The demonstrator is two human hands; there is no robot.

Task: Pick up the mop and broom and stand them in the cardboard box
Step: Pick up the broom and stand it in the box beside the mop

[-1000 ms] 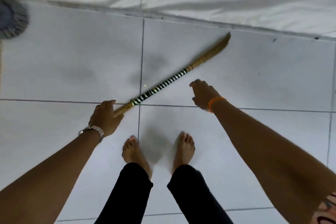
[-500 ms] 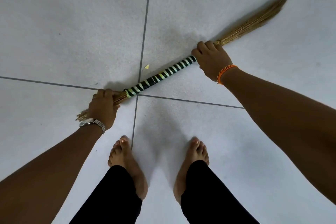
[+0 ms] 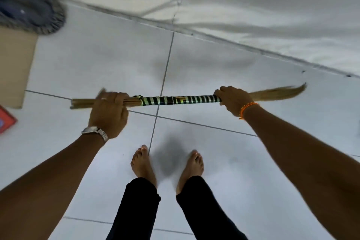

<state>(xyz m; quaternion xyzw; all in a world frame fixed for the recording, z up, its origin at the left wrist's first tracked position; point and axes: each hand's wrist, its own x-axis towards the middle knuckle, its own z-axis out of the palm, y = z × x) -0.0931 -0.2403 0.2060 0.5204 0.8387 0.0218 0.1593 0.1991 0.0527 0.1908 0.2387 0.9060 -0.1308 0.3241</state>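
Observation:
The broom (image 3: 181, 100), a bundle of straw with a black-and-silver striped wrap, hangs level above the white floor tiles. My left hand (image 3: 108, 111) grips its bare stick end. My right hand (image 3: 232, 100) grips it where the wrap meets the bristles, which trail off to the right. At the upper left the round grey mop head (image 3: 33, 14) sits above the cardboard box (image 3: 15, 64), whose brown side shows at the left edge. The mop's handle is hidden.
My bare feet (image 3: 167, 165) stand on the tiles below the broom. A white wall (image 3: 253, 6) runs across the back. A red flat object (image 3: 5, 122) lies on the floor at the left edge, below the box.
Both hands have closed on the broom and raised it off the floor, turning it from slanted to level. The view has shifted, bringing the mop head and box in at the left.

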